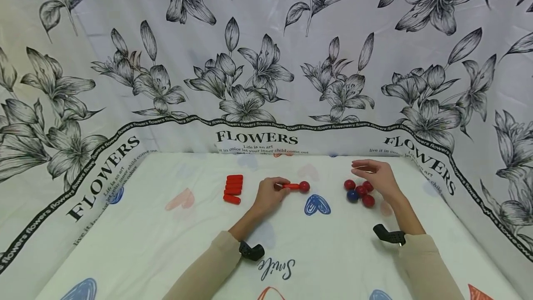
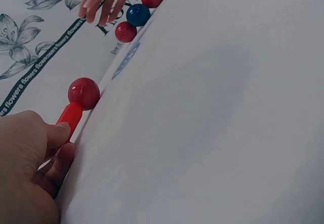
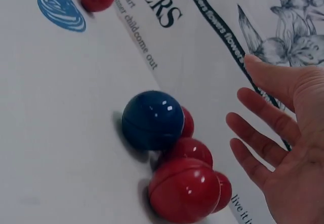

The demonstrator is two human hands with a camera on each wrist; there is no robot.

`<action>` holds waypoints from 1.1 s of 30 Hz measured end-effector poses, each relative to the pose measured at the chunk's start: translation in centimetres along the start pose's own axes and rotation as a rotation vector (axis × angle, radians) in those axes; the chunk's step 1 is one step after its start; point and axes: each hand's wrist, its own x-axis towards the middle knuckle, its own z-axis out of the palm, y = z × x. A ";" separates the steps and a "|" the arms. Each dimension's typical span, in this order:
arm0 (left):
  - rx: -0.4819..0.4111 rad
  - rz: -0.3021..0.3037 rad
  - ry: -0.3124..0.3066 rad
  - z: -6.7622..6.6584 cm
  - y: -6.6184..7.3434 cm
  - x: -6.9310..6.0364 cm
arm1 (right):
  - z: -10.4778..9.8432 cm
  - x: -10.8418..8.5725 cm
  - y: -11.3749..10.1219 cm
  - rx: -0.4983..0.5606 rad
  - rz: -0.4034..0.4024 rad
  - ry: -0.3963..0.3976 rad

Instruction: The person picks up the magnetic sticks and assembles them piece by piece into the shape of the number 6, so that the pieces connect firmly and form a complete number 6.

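My left hand pinches a red stick low over the cloth. At the stick's far end a red ball touches it; in the left wrist view the stick meets the ball end-on. Over on the right, my right hand hovers just behind and above a cluster of several red balls and one blue ball. Its fingers are spread and slightly bent in the right wrist view, holding nothing, apart from the blue ball and red balls.
Several more red sticks lie in a rough column left of my left hand. A white cloth printed with hearts and lettering covers the table. Behind it hangs a floral curtain.
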 end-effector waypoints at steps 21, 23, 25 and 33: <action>0.011 -0.026 -0.001 0.0 -0.1 -0.2 | 1.4 0.0 4.8 0.227 0.085 -0.099; 0.014 -0.036 -0.001 0.0 0.0 -0.2 | 1.5 0.1 4.7 0.185 0.081 -0.102; 0.018 -0.038 -0.003 0.0 0.0 -0.1 | 1.6 0.1 4.7 0.166 0.095 -0.112; 0.009 -0.010 -0.006 0.0 0.1 0.1 | 1.4 0.2 4.9 0.136 0.081 -0.122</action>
